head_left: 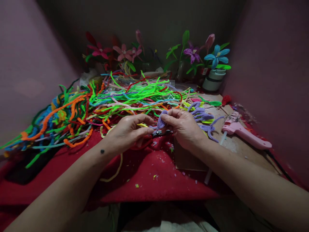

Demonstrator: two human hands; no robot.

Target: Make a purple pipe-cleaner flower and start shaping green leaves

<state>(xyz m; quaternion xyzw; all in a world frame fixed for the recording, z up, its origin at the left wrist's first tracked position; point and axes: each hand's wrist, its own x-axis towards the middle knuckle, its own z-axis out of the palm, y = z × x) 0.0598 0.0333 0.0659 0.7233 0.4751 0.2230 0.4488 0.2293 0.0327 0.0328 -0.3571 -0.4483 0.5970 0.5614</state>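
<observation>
Between my two hands, above the red cloth, is a bent purple pipe cleaner. My right hand pinches its upper part between thumb and forefinger. My left hand has thumb and fingers closed at its lower left end, close to a short yellow length of pipe cleaner. Just below the fingertips lies a dark tool with a metal pivot, partly hidden by the hands. Right of my right hand, several purple looped pieces rest with yellow ones.
A heap of coloured pipe cleaners spreads behind and left. On the right, a pink glue gun lies on cardboard. Pipe-cleaner flowers stand at the back, one above a lidded jar. Fluff scraps dot the red cloth.
</observation>
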